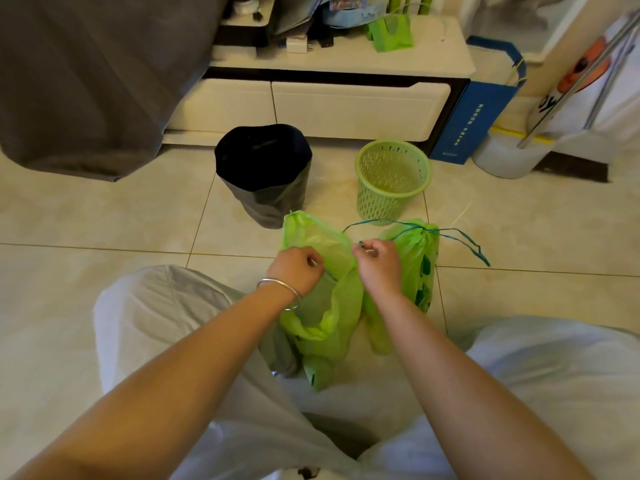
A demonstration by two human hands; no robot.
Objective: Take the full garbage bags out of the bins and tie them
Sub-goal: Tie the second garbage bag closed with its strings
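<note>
Left hand (298,268) and right hand (375,263), fingers curled pinching the near green bag (322,306) at its mouth on the floor (second bag (420,258) beside it already cinched): pull drawstring ends evenly outward, then knot.

— Floor access? 
— Open tile (104,216) on the left, wide, nothing on it up to the hanging grey cloth (90,81). 
— Ahead? 
— Black-lined bin (263,174) and green mesh basket (393,178) stand side by side with a clear gap between them. The white cabinet (346,105) closes off the back. 
— Right side? 
— Loose drawstring (464,240) loops over the tile off the tied green bag (420,258). Blue paper bag (474,116) and a white tub (502,157) crowd the far corner. 
— Near the person? 
— Tight. Both knees flank the open green bag (322,306).
</note>
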